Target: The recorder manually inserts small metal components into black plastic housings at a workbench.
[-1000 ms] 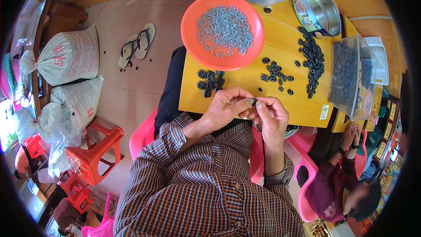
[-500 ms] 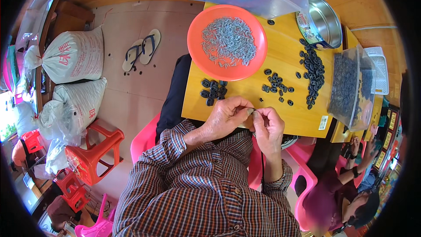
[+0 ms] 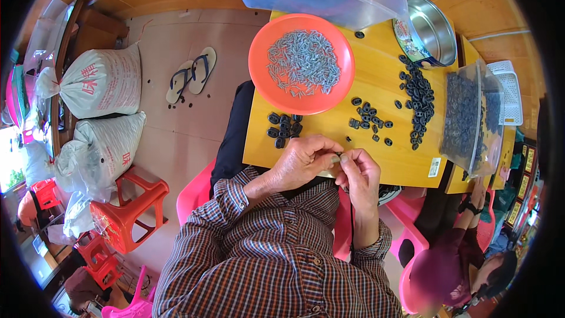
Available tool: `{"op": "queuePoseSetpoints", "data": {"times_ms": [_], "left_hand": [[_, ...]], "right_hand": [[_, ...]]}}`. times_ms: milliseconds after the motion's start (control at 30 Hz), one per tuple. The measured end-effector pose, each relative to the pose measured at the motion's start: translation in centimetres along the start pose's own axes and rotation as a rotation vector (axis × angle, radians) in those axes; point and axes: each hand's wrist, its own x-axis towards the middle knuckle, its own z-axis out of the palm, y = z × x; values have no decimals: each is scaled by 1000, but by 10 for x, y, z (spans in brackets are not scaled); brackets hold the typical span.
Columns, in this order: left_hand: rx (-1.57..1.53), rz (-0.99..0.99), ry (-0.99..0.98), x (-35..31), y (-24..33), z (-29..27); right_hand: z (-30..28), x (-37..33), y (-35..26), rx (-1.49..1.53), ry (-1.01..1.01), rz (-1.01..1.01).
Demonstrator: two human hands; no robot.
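Note:
My left hand [image 3: 305, 160] and my right hand [image 3: 360, 175] meet over the near edge of the table, fingertips pinched together. Between them shows a sliver of a small black plastic piece [image 3: 339, 156]; most of it is covered by the fingers. Just past my left hand sits a cluster of oval black plastic pieces [image 3: 285, 129]. A looser group of black pieces, some with two holes [image 3: 368, 116], lies beyond my right hand. Farther off, an orange-red bowl [image 3: 257, 76] holds many thin grey metal pieces that look like little springs [image 3: 303, 59].
A long heap of black pieces [image 3: 419, 103] lies to the right, near a clear bin [image 3: 465, 123] full of them. At the back stand a translucent tub [image 3: 312, 3] and a round tin [image 3: 432, 32]. A person [image 3: 447, 265] sits at right; sacks [image 3: 109, 82] and a red stool [image 3: 129, 206] are left.
My hands stay pinched together with only slight finger shifts. The view has tilted a little, so the table things sit slightly differently. The person at right has moved an arm.

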Motion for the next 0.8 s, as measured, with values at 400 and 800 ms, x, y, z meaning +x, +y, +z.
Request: {"op": "queuePoseSetpoints", "data": {"times_ms": [400, 800], "left_hand": [[-3, -16, 6, -1, 0, -2], [44, -22, 10, 0, -3, -5]], "right_hand": [[6, 2, 6, -117, 13, -156], [0, 4, 5, 45, -62, -74]]}}
